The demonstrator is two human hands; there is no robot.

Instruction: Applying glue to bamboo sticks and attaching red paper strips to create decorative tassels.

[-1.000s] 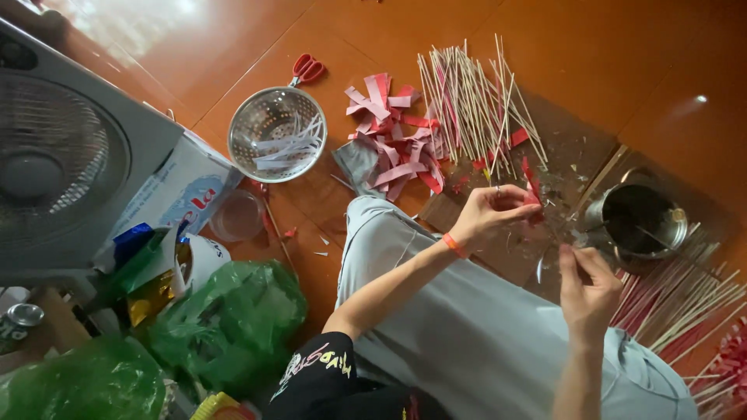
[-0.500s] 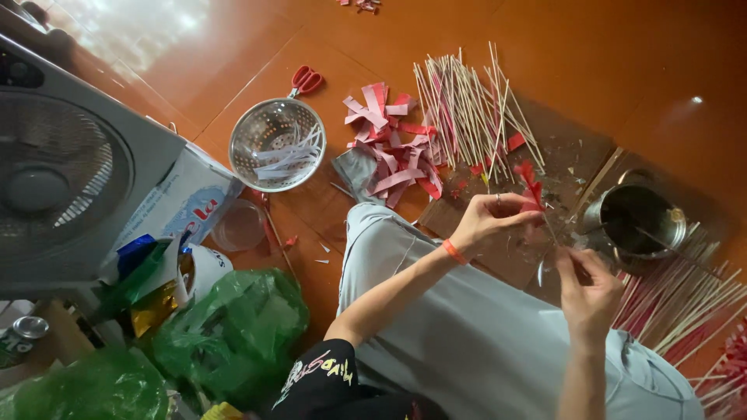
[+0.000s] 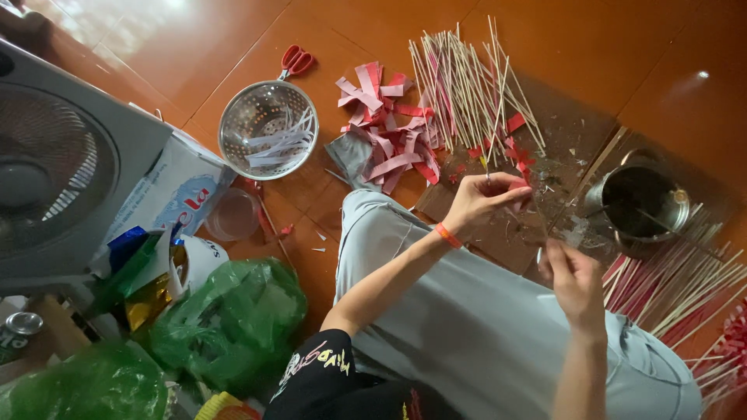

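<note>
Fingers [image 3: 510,189] pinch red paper strip [image 3: 520,183] — thin, flat — over cardboard [image 3: 498,241].

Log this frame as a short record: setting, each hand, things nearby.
Setting: person seated on orange tiled floor
Left hand: pinches a small red paper piece
Right hand: fingers curled; held item too thin to tell
Ahead: bamboo sticks, red paper strips, metal colander, red scissors
Right side: metal pot
Left side: fan, green bags
</note>
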